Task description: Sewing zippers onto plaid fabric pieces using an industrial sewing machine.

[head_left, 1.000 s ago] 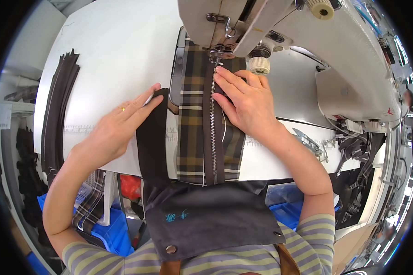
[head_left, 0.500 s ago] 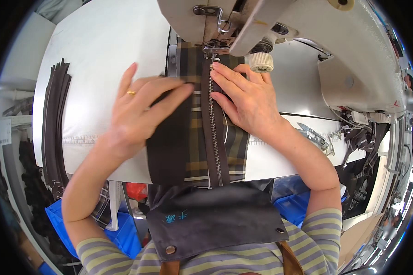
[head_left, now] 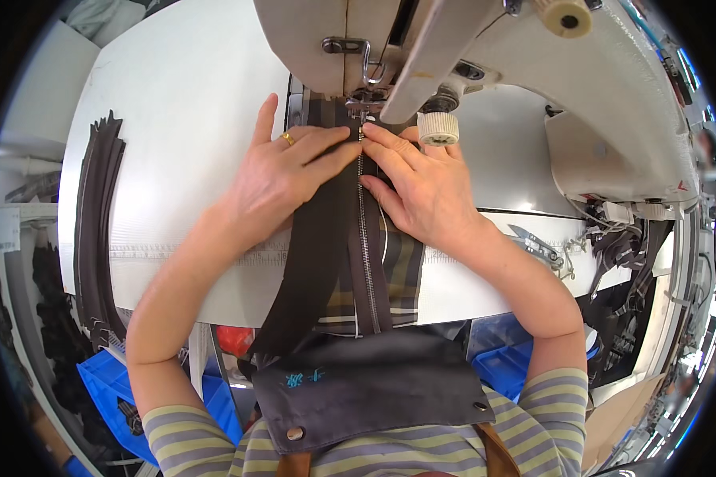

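Note:
A dark brown zipper (head_left: 364, 238) with silver teeth runs down the middle of a plaid fabric piece (head_left: 406, 266) on the white sewing table (head_left: 175, 103). Its top end sits under the presser foot (head_left: 363, 107) of the grey sewing machine (head_left: 485, 56). My left hand (head_left: 282, 171), with a gold ring, lies flat on the dark brown strip (head_left: 310, 262) left of the zipper teeth. My right hand (head_left: 422, 187) presses flat on the zipper tape and fabric right of the teeth. Both hands' fingertips meet just below the presser foot.
A stack of dark zippers (head_left: 95, 230) lies along the table's left edge. Small snips (head_left: 537, 242) rest on the table at the right. Blue bins (head_left: 107, 389) stand below the table. A dark apron (head_left: 366, 389) covers my lap.
My left hand slid from the bare table onto the dark strip, folding it over toward the zipper. Both hands moved up close to the presser foot.

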A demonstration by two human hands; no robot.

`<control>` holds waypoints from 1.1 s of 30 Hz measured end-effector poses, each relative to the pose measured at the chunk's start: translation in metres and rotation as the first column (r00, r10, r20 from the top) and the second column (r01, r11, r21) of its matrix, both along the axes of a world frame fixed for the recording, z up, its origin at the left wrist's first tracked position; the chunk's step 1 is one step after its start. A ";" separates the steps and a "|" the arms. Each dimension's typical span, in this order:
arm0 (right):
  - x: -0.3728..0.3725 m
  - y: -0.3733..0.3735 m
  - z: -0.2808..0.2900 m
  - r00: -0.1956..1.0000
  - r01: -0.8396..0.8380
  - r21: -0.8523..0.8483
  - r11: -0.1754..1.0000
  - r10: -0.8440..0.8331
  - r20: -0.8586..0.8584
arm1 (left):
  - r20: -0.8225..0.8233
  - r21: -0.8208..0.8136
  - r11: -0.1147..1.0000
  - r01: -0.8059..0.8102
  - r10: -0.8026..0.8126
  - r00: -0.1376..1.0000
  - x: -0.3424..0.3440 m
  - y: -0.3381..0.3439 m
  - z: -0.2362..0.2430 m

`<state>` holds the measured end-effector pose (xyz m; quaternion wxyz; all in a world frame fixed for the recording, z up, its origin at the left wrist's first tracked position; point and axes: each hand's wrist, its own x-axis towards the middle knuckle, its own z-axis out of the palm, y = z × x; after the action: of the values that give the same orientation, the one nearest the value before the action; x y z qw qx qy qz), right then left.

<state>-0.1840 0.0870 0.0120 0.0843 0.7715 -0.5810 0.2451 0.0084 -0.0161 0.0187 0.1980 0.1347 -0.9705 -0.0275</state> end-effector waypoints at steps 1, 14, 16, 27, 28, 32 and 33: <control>0.000 0.000 0.001 1.000 -0.004 0.001 1.000 0.004 -0.003 | -0.001 -0.007 1.000 -0.002 0.002 1.000 0.000 0.001 -0.001; 0.000 0.001 0.002 1.000 -0.006 -0.004 1.000 0.007 0.006 | -0.082 0.007 0.997 -0.076 0.076 0.994 -0.003 -0.004 -0.010; 0.000 0.001 0.002 1.000 -0.005 0.003 1.000 0.005 0.004 | -0.080 0.012 0.997 -0.077 0.078 0.994 -0.003 -0.004 -0.010; 0.000 0.001 0.004 1.000 0.006 0.040 0.999 -0.006 0.005 | -0.104 -0.001 0.999 -0.054 0.053 0.993 -0.002 -0.006 -0.014; 0.000 0.001 0.003 1.000 -0.005 0.023 1.000 0.005 0.014 | -0.105 0.001 0.999 -0.052 0.052 0.993 -0.003 -0.005 -0.014; 0.000 0.001 0.002 1.000 -0.017 0.011 1.000 0.017 0.013 | -0.088 0.017 0.999 -0.037 0.039 0.995 -0.002 -0.007 -0.011; 0.000 -0.001 0.001 1.000 -0.019 0.016 1.000 0.019 0.013 | -0.080 0.025 0.999 -0.024 0.026 0.996 -0.001 -0.007 -0.010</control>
<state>-0.1845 0.0860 0.0128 0.0719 0.7761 -0.5760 0.2463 0.0069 -0.0234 0.0089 0.2357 0.1479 -0.9596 -0.0423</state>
